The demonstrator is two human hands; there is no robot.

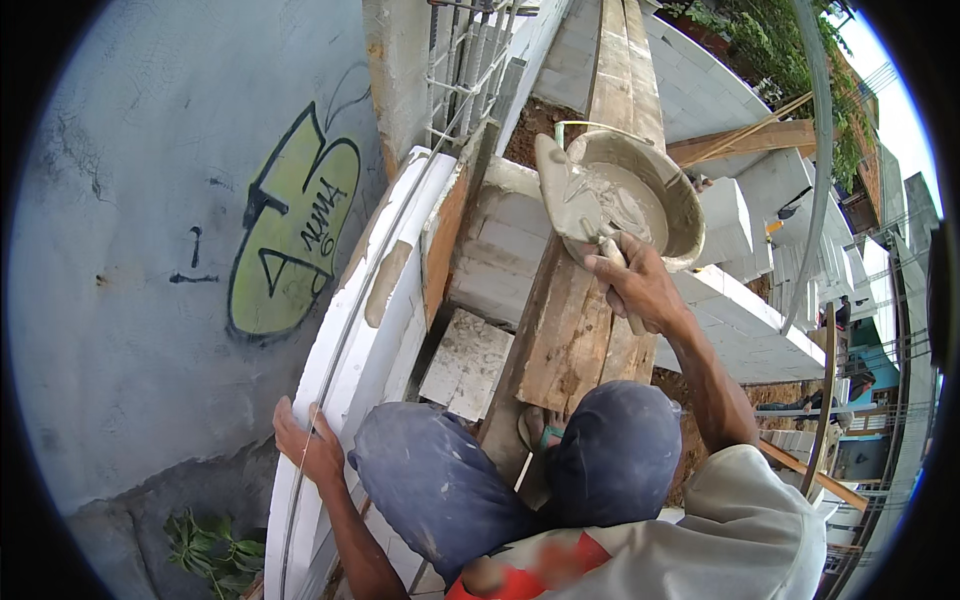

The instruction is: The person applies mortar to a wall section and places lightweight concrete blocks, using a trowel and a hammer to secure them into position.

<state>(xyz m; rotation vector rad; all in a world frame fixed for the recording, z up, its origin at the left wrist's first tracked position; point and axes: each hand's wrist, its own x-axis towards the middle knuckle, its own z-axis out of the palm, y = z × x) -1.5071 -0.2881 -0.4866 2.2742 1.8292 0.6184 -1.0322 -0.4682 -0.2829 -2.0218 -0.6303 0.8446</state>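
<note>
Right hand (640, 285) is clamping round a trowel (572, 195), hiding most of its handle; the blade is covering the left part of the bucket (684, 205). Left hand (312, 443) is lying over the white block wall's (368, 365) edge; whether it is gripping, I cannot tell.

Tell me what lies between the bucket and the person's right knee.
In the head view, wooden planks, partly hidden by the right hand gripping the trowel.

One trowel (568, 200), one bucket (686, 215), one rebar cage (480, 62).
</note>
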